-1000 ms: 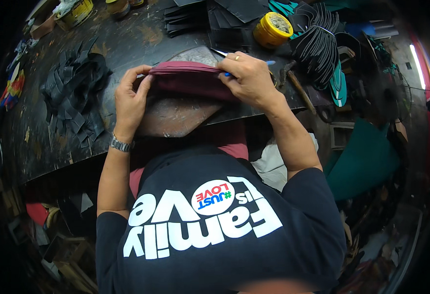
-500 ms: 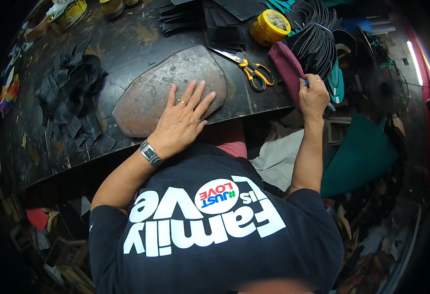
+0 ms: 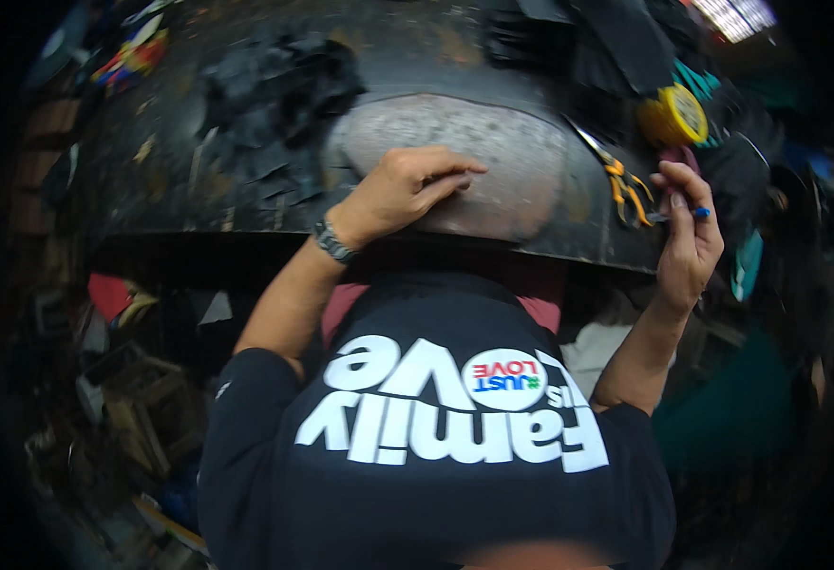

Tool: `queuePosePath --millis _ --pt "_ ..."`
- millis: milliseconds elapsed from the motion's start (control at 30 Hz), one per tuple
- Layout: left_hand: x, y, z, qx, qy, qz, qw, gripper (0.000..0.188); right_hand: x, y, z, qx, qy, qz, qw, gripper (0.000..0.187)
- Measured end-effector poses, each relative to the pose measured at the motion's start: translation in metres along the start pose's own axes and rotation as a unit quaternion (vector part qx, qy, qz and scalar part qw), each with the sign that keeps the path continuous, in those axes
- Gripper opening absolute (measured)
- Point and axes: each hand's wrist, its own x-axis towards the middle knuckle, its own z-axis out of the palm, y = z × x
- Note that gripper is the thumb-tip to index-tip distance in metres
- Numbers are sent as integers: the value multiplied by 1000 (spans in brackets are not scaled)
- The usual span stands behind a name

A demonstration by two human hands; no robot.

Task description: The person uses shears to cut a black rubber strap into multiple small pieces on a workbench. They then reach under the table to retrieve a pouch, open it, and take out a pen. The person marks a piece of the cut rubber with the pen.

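Observation:
A rounded, grey-brown slab (image 3: 493,142) with a worn surface lies at the near edge of the dark table. Over its left part is my left hand (image 3: 412,185), turned sideways, its fingers loosely stretched to the right with nothing in them; whether it touches the slab is unclear. Right of the slab, my right hand (image 3: 688,233) grips a thin pen with a blue end (image 3: 701,212). Just left of that hand lie scissors with orange and black handles (image 3: 626,190). Behind its fingertips shows a bit of maroon material (image 3: 680,157).
A heap of black strips (image 3: 279,109) lies left of the slab. A yellow tub (image 3: 673,116) stands at the back right, near stacked black sheets (image 3: 531,38). Below the table's front edge are a wooden crate (image 3: 156,408) and green material (image 3: 730,399).
The view has swung, shifting everything rightward. My left hand has lifted from lying flat with spread fingers and turned sideways. My right hand, still with the pen, has turned and come nearer the scissors.

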Motion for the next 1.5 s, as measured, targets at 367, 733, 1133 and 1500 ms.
queuePosePath --millis 367,733,1133,1500 --pt "-26 -35 -138 334 370 -70 864 14 8 23 161 314 -75 23 946 17" --pt "13 -12 -124 361 254 122 889 13 20 36 162 285 -122 124 943 25" --pt "52 8 -79 7 141 129 982 19 18 21 169 480 -357 307 740 32" --pt "22 5 -27 105 247 45 962 20 8 50 143 472 -87 322 816 24"
